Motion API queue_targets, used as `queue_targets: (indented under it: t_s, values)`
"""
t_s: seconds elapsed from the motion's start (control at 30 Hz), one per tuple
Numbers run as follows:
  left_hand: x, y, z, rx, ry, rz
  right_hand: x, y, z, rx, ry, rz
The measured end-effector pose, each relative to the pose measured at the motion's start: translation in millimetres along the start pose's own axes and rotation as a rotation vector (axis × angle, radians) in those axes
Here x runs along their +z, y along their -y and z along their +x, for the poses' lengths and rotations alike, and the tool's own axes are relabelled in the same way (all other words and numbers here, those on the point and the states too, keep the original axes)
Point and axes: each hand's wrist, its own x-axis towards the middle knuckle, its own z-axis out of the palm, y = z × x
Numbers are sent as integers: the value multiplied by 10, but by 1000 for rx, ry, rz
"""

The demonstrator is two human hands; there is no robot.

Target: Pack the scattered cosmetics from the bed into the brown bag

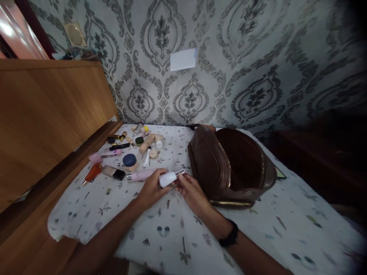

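Observation:
My left hand (151, 190) is closed around a small white bottle (167, 178), held tilted just above the cloth. At the bottle's upper end, the fingers of my right hand (192, 191) pinch its clear, shiny cap (181, 171). Whether the cap is loose or still joined to the bottle, I cannot tell. Close by my left hand lies a pale pink tube (140, 175) with a silvery end. To the right of my right hand stands a brown leather bag (202, 156), its gold zipper undone and its dark inside showing.
Several cosmetics lie at the left: a blue-lidded jar (129, 160), a dark-capped foundation bottle (113, 172), an orange bottle (93, 172), a small white tube (147, 157) and a beige tube (147, 143). A patterned cloth (163, 244) covers the surface. A wooden panel (57, 103) borders the left.

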Motion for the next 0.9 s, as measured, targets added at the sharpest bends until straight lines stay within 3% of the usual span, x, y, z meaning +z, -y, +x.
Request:
queue_targets:
  t_s: [0.27,0.53,0.9]
  values:
    - [-39,-51,-33,125,34,-50,-13,-12,6,-9,-21,11]
    - [-8,-28,-16,126,-20,-27,-38,-39,24,-7,-16,48]
    - [-20,5,-35,152,68,-96,9,-19,-4,3,7,160]
